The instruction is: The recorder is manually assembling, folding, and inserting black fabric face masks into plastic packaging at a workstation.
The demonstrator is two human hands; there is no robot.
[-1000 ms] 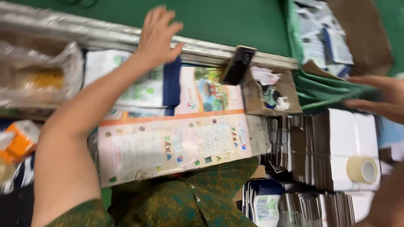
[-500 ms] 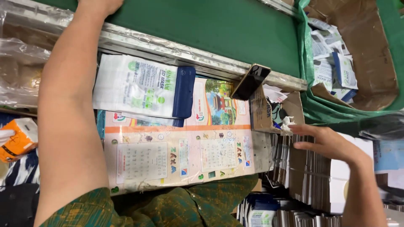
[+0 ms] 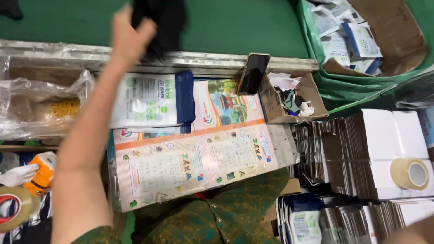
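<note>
My left hand [image 3: 129, 38] is stretched far forward over the metal rail [image 3: 208, 59] and is closed on a black soft bundle [image 3: 160, 22] above the green surface [image 3: 253, 27]. Below my forearm a white and blue sealed packet [image 3: 149, 99] lies on a printed calendar sheet [image 3: 194, 162] that covers my lap board. Only a sliver of my right hand [image 3: 413, 232] shows at the bottom right corner, so its fingers are hidden.
A dark phone [image 3: 253, 72] leans on a small cardboard box of scraps [image 3: 294, 97]. A green-lined box [image 3: 325, 86] holds several packets. Stacks of flat cartons [image 3: 357, 153] carry a tape roll [image 3: 410, 174]. A clear plastic bag [image 3: 40, 104] and another tape roll [image 3: 13, 208] sit left.
My left hand reached over the rail and took hold of the black bundle. My right hand drew back from the cartons to the frame's bottom right corner.
</note>
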